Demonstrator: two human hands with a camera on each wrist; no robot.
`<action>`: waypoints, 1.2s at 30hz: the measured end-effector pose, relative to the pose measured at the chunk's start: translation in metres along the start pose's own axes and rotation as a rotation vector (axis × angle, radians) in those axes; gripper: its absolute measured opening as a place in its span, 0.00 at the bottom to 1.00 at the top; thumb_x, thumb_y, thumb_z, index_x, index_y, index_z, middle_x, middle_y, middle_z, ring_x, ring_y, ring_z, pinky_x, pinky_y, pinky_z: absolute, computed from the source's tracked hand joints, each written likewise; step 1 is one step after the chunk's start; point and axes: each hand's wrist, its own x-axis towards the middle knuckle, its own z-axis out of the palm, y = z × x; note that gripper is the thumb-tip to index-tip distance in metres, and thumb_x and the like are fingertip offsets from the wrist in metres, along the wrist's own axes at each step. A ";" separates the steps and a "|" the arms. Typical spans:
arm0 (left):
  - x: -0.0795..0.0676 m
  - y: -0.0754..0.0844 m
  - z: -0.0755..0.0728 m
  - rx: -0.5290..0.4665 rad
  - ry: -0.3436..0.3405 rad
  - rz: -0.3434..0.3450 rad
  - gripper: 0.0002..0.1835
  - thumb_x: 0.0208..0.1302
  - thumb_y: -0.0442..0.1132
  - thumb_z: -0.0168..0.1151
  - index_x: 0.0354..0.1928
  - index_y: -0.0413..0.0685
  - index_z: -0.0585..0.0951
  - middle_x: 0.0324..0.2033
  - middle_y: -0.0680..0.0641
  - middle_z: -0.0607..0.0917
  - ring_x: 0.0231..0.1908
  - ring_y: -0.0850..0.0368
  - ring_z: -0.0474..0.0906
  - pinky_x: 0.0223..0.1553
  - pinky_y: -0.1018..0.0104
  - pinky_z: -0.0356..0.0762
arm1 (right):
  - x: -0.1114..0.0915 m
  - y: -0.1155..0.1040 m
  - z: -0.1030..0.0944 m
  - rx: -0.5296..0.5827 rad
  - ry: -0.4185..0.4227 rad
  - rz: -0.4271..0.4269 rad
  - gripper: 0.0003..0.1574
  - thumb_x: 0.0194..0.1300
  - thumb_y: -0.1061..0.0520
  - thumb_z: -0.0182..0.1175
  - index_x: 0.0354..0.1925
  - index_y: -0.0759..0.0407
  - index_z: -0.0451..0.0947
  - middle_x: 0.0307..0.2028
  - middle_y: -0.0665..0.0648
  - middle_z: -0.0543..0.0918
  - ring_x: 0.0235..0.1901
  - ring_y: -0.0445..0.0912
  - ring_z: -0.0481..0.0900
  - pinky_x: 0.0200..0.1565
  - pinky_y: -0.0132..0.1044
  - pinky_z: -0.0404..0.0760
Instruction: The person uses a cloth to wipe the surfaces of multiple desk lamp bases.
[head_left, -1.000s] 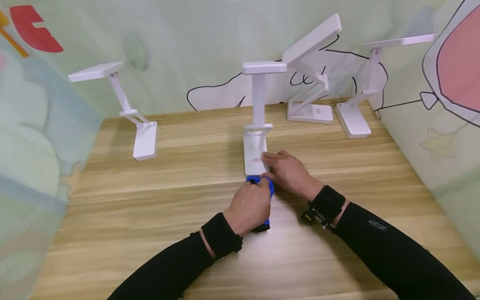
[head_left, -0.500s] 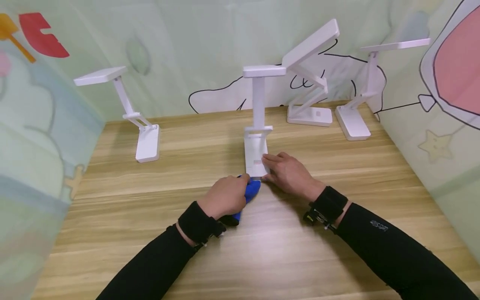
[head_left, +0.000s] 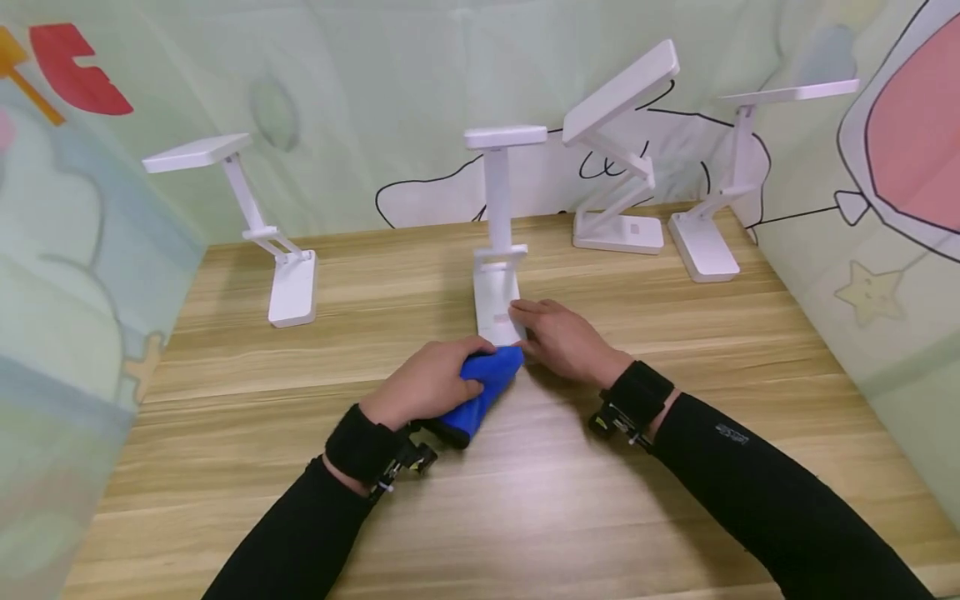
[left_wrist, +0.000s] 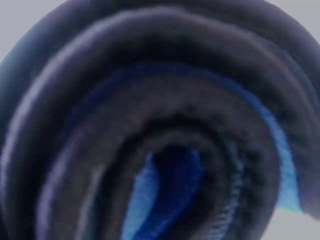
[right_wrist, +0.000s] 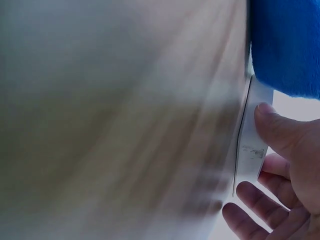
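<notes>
In the head view a white desk lamp [head_left: 498, 292] stands upright at the middle of the table. My right hand [head_left: 566, 342] grips the near right part of its base. The right wrist view shows my thumb [right_wrist: 280, 127] against the base's side [right_wrist: 252, 145], with the other fingers bent beside it. My left hand [head_left: 426, 379] holds a folded blue cloth [head_left: 487, 383] between thumb and fingers, at the base's front edge. Its rolled dark-edged end, a cloth end [left_wrist: 170, 100], fills the left wrist view. The fingertips under the cloth are hidden.
Another white lamp [head_left: 292, 287] stands at the left on the wooden table [head_left: 375, 517]. Two more, a tilted lamp [head_left: 618, 232] and a flat-headed lamp [head_left: 703, 246], stand at the back right. Printed fabric walls [head_left: 360, 100] border the back and sides.
The left hand has moved left, and the blue cloth now lies slanted and more exposed. The middle lamp has shifted slightly left, with the right hand still on its base.
</notes>
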 end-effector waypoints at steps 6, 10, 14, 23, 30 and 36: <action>0.004 -0.003 -0.006 -0.087 0.095 -0.035 0.25 0.64 0.45 0.63 0.62 0.56 0.72 0.58 0.45 0.77 0.50 0.51 0.75 0.50 0.51 0.78 | 0.015 0.000 -0.001 0.041 -0.038 0.005 0.35 0.67 0.51 0.59 0.66 0.67 0.66 0.67 0.65 0.69 0.62 0.58 0.70 0.61 0.52 0.71; 0.010 -0.005 -0.002 -0.154 0.182 -0.035 0.25 0.64 0.46 0.62 0.63 0.54 0.71 0.61 0.44 0.71 0.54 0.49 0.70 0.54 0.47 0.75 | 0.012 -0.004 -0.003 0.137 -0.018 0.045 0.31 0.70 0.53 0.55 0.66 0.64 0.67 0.66 0.65 0.70 0.63 0.57 0.68 0.63 0.53 0.69; 0.017 -0.004 0.005 -0.252 0.290 -0.035 0.28 0.65 0.48 0.58 0.65 0.51 0.66 0.59 0.43 0.68 0.54 0.49 0.69 0.56 0.47 0.74 | -0.002 -0.016 -0.004 0.380 0.138 0.183 0.26 0.74 0.46 0.47 0.63 0.57 0.73 0.59 0.60 0.78 0.59 0.52 0.73 0.59 0.52 0.73; 0.035 0.012 0.022 -0.512 0.483 0.055 0.23 0.75 0.55 0.42 0.59 0.46 0.59 0.56 0.41 0.64 0.57 0.48 0.64 0.62 0.50 0.65 | -0.021 -0.052 -0.004 0.823 0.162 0.208 0.43 0.71 0.41 0.52 0.75 0.38 0.43 0.69 0.57 0.62 0.62 0.51 0.68 0.61 0.56 0.70; 0.039 0.017 0.020 -0.501 0.349 0.100 0.17 0.77 0.51 0.39 0.55 0.47 0.64 0.56 0.41 0.71 0.57 0.50 0.68 0.59 0.50 0.68 | -0.024 -0.044 -0.002 0.607 0.321 0.280 0.49 0.63 0.48 0.63 0.75 0.48 0.51 0.66 0.63 0.65 0.60 0.56 0.68 0.58 0.59 0.72; 0.051 0.005 0.013 -0.049 0.366 0.091 0.13 0.67 0.38 0.54 0.51 0.47 0.77 0.51 0.46 0.81 0.50 0.53 0.75 0.55 0.55 0.74 | -0.031 -0.035 -0.010 0.301 0.316 0.334 0.42 0.56 0.53 0.61 0.69 0.54 0.64 0.50 0.64 0.76 0.44 0.55 0.76 0.42 0.55 0.79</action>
